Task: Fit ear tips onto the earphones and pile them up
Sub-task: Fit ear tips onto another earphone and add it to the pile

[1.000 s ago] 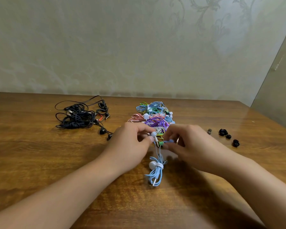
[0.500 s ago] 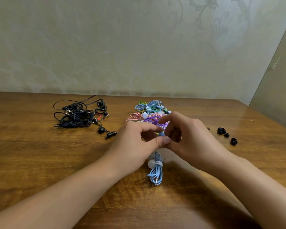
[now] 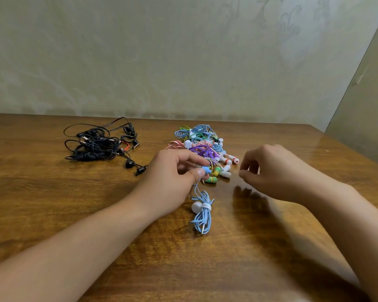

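Two hands near our colourful earphone pile (image 3: 202, 144): left hand (image 3: 172, 179) pinches a blue earbud (image 3: 206, 170); right hand (image 3: 268, 171), beside it, curls empty.

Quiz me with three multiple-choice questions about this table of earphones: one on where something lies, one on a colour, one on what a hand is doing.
1. Where does the tangle of black earphones lie from the colourful pile?
A. to its left
B. to its right
C. on top of it

2. What colour is the bundled cable nearest the camera?
A. red
B. light blue
C. black

3. What is the left hand doing?
A. lying flat on the table
B. pinching a small blue earbud
C. lifting the black tangle

Answers: 1 A, it sits at the far left of the table. 2 B, its strands are pale blue. 3 B, thumb and fingers close on the bud.
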